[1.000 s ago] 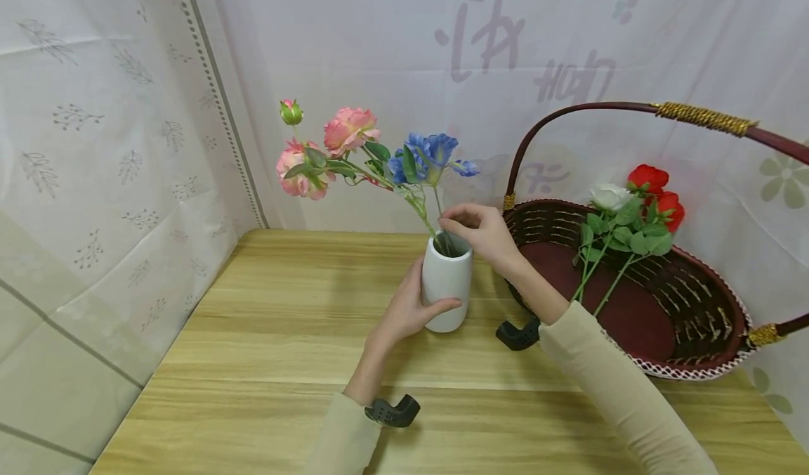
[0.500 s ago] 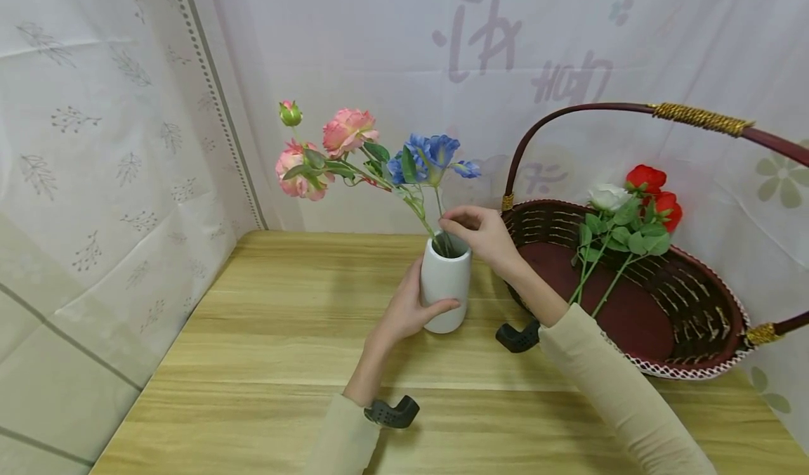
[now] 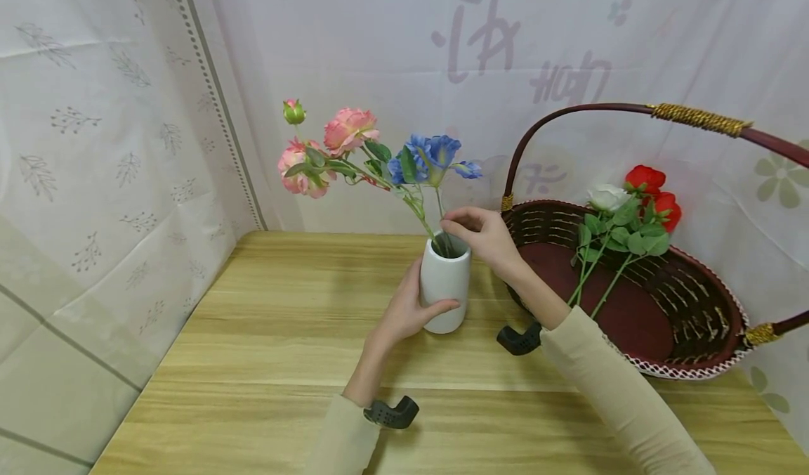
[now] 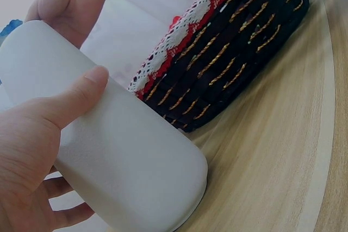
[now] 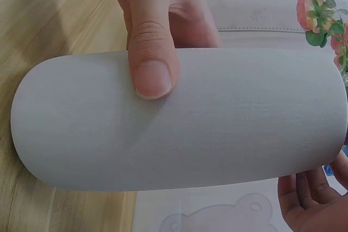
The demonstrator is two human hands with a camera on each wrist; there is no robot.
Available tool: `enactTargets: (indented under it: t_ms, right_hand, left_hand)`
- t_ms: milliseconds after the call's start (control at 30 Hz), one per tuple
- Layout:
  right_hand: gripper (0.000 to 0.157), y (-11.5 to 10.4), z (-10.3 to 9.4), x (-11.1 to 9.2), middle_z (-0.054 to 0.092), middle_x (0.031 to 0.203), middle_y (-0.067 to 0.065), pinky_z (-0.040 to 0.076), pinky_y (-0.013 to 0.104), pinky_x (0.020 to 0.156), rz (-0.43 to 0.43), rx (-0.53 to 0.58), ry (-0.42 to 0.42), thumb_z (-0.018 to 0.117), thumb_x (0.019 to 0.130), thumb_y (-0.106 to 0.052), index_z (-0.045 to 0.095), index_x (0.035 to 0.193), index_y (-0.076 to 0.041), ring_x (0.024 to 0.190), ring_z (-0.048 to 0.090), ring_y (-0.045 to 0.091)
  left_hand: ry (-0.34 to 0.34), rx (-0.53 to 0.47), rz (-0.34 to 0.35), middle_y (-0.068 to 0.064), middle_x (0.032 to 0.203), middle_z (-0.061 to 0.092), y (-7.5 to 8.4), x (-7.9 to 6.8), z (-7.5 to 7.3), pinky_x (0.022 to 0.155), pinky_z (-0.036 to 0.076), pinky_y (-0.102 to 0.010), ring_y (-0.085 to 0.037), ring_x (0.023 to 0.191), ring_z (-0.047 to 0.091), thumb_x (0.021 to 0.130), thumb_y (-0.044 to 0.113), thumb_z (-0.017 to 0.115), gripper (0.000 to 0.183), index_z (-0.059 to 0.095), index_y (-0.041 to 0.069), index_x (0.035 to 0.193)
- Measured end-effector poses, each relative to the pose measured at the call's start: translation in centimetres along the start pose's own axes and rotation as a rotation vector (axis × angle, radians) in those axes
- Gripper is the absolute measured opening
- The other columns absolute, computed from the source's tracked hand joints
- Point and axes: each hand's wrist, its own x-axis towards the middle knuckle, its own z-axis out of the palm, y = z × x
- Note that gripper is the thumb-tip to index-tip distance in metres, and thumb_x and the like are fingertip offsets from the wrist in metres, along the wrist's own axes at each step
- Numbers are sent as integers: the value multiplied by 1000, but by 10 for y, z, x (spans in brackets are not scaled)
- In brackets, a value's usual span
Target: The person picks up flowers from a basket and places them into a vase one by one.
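Note:
A white vase [image 3: 446, 285] stands upright on the wooden table. My left hand [image 3: 407, 303] holds it from the left, thumb across its front; the left wrist view shows the fingers reaching round behind the vase [image 4: 130, 150]. At the mouth, my right hand [image 3: 483, 236] pinches the thin stem of a blue flower [image 3: 436, 157] whose lower end is inside the vase. A spray of pink flowers [image 3: 350, 131] with a green bud leans out to the left from the same mouth. The stem ends inside the vase are hidden from view.
To the right stands a dark woven basket [image 3: 714, 313] with a tall arched handle [image 3: 588, 107]. Red roses [image 3: 646, 178] and a white rose [image 3: 609, 197] lie in it, their stems crossing its near side. A patterned curtain [image 3: 379, 32] hangs behind the table [image 3: 265, 334].
Both hands keep their places on the vase and the blue flower's stem. The pink flowers have shifted very slightly to the right.

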Motion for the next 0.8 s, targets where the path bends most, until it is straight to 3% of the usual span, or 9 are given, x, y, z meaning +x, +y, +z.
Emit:
enactTargets:
  t_ms: [533,800]
  right_hand:
    - [31,0,-8,-12,71,113,10,50,41,96,-39,-13,67,68,99,-27,71,118,-3,104,66,18]
    - [30,6,-16,-20,67,109,25,56,40,83,-52,87,70,66,100,-20,68,117,4,92,65,20]
  left_hand:
    - [-4,-10,5,-6,141,48,-1,1,-1,101,45,-46,-22,123,53,83,35,85,95,27,17,156]
    - [4,-13,19,-6,140,50,-2,1,0,100,46,-47,-22,122,54,82,34,86,94,30,15,155]
